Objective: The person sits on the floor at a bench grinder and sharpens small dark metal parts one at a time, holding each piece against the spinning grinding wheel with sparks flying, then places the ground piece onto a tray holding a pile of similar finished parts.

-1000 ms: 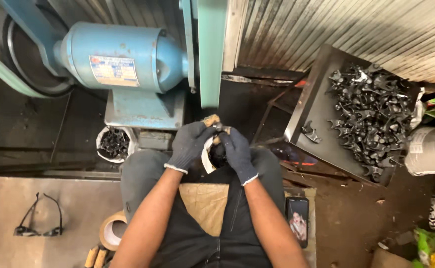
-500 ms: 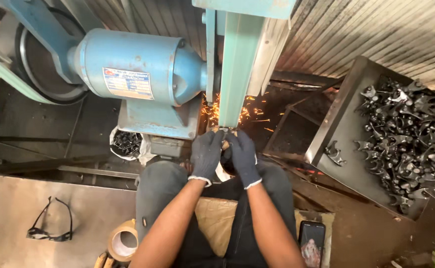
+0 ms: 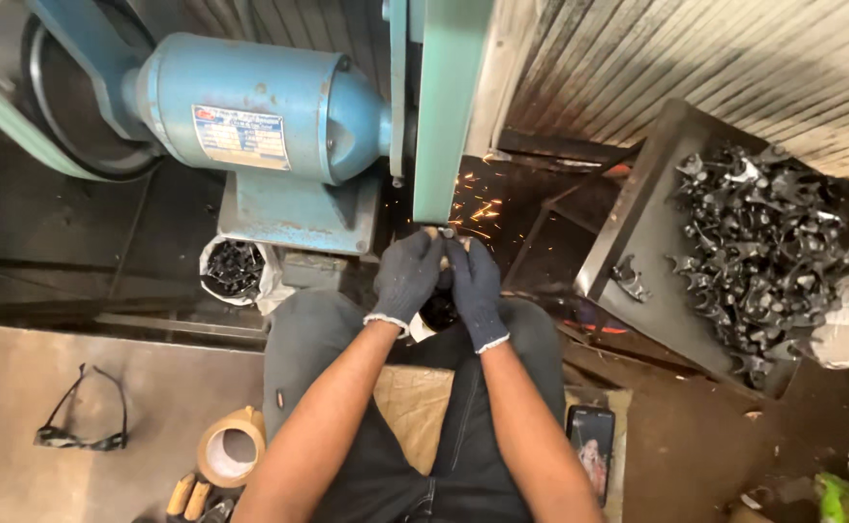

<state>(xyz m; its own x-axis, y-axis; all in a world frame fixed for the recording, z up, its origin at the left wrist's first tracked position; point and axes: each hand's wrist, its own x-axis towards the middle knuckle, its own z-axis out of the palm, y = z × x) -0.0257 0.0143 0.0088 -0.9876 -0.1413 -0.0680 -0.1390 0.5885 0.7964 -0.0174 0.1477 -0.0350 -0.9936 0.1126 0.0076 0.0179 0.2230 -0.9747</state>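
Two gloved hands, left hand and right hand, pinch a small metal piece tightly against the green sanding belt, sparks flying. A metal tray holds heaped dark forgings; a white bag holds more.
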